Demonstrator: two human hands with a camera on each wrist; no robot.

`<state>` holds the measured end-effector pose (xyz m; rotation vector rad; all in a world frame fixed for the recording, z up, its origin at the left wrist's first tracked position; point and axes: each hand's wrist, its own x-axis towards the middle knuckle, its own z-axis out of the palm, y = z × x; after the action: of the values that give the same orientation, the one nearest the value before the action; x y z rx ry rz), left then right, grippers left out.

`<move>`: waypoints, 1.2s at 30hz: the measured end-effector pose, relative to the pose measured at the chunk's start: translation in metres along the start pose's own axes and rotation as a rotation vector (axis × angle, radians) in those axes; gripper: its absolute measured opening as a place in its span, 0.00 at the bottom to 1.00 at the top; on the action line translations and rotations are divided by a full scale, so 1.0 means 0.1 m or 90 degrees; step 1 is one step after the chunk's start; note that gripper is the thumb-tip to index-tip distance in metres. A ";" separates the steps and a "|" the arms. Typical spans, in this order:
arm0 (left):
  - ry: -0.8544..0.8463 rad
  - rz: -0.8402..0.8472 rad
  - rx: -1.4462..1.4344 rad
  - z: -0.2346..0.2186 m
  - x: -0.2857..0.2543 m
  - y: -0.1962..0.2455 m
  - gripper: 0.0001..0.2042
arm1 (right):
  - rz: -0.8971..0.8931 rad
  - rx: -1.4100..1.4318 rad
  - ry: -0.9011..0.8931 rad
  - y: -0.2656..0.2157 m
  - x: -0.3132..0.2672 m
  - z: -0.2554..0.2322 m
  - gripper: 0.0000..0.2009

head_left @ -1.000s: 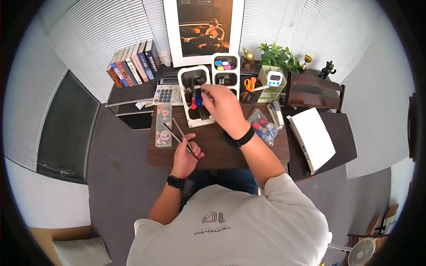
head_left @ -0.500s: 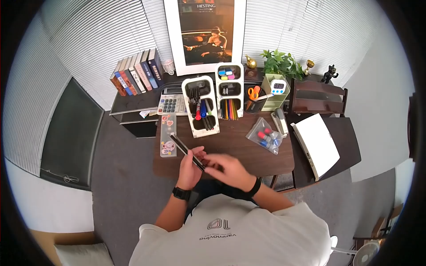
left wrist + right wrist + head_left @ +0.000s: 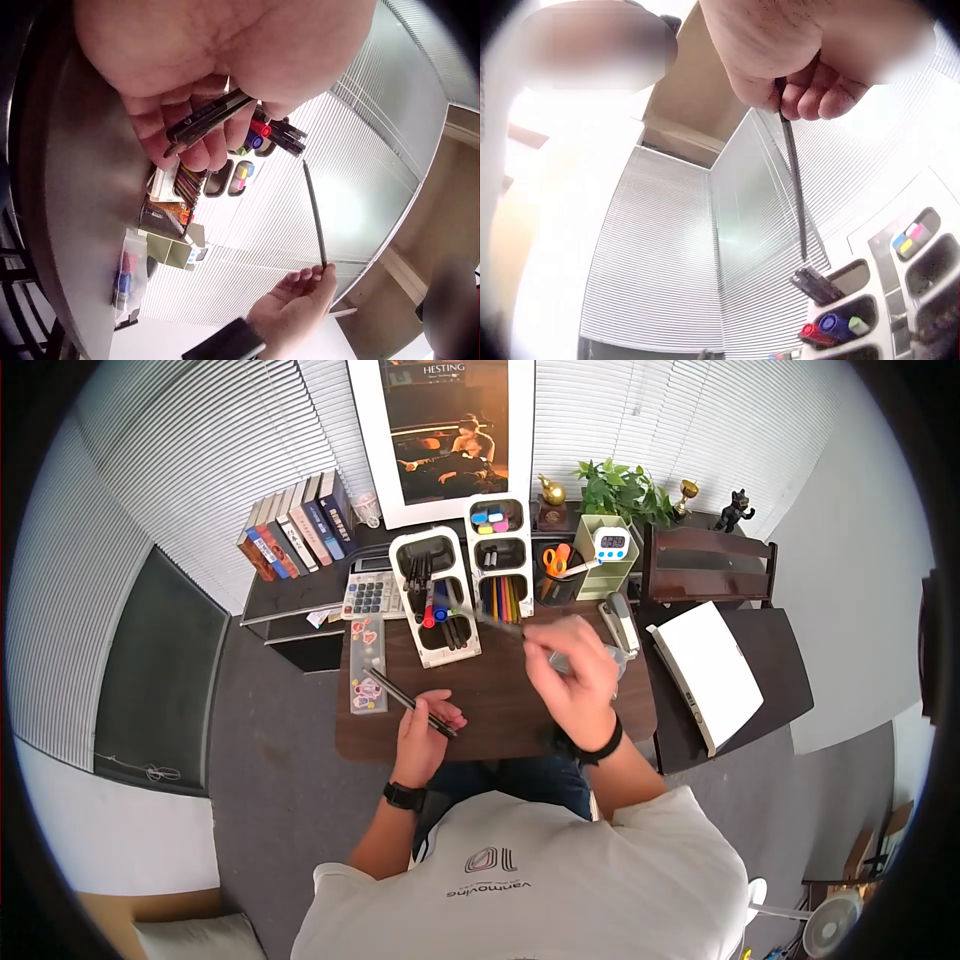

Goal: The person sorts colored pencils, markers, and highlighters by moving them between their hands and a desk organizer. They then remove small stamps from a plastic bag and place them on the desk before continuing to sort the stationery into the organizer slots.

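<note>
Dark slim pens [image 3: 206, 124] lie across the left hand [image 3: 420, 745], pinched under its thumb, low over the front of the desk. The right hand [image 3: 575, 675] is raised to the right of it and pinches one end of a long dark stick-like pen [image 3: 793, 180]; its other end points toward the white organizer [image 3: 437, 653]. That organizer holds black pens [image 3: 420, 570], a red marker [image 3: 429, 616] and a blue marker [image 3: 440, 614]. Behind it on the right, a second white organizer [image 3: 469, 508] holds coloured pencils [image 3: 500, 600] and small bright items.
A sticker-covered case [image 3: 368, 660] and a calculator [image 3: 372, 595] are on the left. To the right are a cup with orange scissors [image 3: 553, 564], a green holder [image 3: 600, 582], a stapler [image 3: 620, 622] and a plastic bag [image 3: 132, 270] of red and blue things, partly behind the right hand.
The right hand went from the organizer to the left hand, then moved up and right with one long pen. The left hand has stayed low, still holding pens.
</note>
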<state>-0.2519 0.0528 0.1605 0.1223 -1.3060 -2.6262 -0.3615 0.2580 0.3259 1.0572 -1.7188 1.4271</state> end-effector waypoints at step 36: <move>-0.050 0.011 0.060 0.02 -0.11 -0.03 0.17 | 0.228 0.095 -0.379 0.15 -0.71 0.25 0.12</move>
<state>-0.2417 0.0580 0.1591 0.0221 -1.4494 -2.5805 -0.3423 0.2470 0.2521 1.4110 -2.3454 1.5769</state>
